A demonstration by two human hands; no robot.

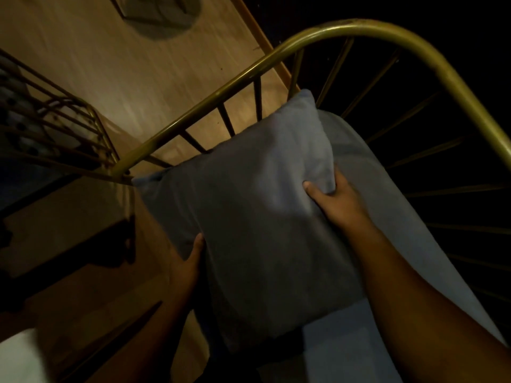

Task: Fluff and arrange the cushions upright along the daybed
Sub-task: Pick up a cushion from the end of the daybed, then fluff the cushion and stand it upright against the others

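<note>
A grey square cushion (249,217) stands tilted against the curved brass rail of the daybed (345,27). My left hand (188,261) grips its lower left edge. At its right edge my right hand (334,197) pinches the fabric with the thumb on the front face. Behind it a second, paler grey cushion (387,194) leans along the dark spindles of the frame. The grey mattress (345,349) shows under the cushion's bottom corner.
A wooden floor (124,78) lies beyond the rail. A brass wire rack (55,125) stands at the left over a low wooden surface. A round grey mat (166,15) lies on the floor at the top. Something white (19,357) sits at the bottom left corner.
</note>
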